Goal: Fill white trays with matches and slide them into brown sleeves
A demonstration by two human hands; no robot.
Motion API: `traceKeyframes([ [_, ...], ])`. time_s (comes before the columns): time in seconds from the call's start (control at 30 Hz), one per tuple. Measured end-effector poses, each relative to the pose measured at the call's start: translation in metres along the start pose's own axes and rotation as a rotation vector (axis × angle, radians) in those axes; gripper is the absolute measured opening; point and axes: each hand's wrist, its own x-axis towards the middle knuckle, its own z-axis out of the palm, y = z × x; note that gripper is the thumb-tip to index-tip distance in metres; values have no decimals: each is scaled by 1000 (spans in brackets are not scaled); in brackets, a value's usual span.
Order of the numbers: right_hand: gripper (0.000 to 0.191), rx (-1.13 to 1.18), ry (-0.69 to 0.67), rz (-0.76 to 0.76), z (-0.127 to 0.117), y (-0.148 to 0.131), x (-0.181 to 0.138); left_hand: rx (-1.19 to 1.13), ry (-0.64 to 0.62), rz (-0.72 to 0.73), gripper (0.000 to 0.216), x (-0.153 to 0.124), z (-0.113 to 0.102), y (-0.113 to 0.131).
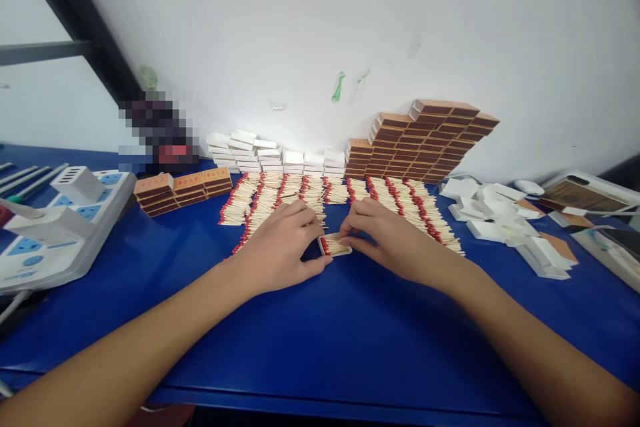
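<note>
A small white matchbox tray (335,245) filled with red-tipped matches lies on the blue table (320,340) between my hands. My left hand (285,243) curls around its left end, fingers closed on it. My right hand (387,233) pinches its right end with fingertips pressed on the matches. Just behind my hands, rows of loose red-tipped matches (350,197) spread across the table.
Brown matchbox stacks (425,140) and white inner trays (265,153) line the wall. More brown boxes (183,190) sit at left, next to a white power strip (60,227). Loose white trays and sleeves (510,227) lie at right, beside a flat case (590,197).
</note>
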Motion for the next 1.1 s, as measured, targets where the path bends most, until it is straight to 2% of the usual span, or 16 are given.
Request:
traceKeyframes([
  [0.17, 17, -11, 62, 4, -4, 9, 1, 0, 2, -2, 28, 0, 1, 0],
  [0.27, 17, -136, 208, 13, -11, 33, 0, -11, 3, -1, 27, -1, 1, 0],
  [0.33, 15, -224, 244, 32, -14, 51, -1, -14, -2, -2, 27, -1, 1, 0],
  [0.5, 16, -315, 189, 62, -10, 77, -3, -10, -9, -3, 28, -1, 1, -1],
  [0.8, 19, -255, 134, 89, -7, 76, 2, -14, -11, -5, 28, -1, 1, 0],
  [1.1, 19, -289, 58, 161, -8, 74, 8, -20, -18, -8, 26, -1, 1, 0],
])
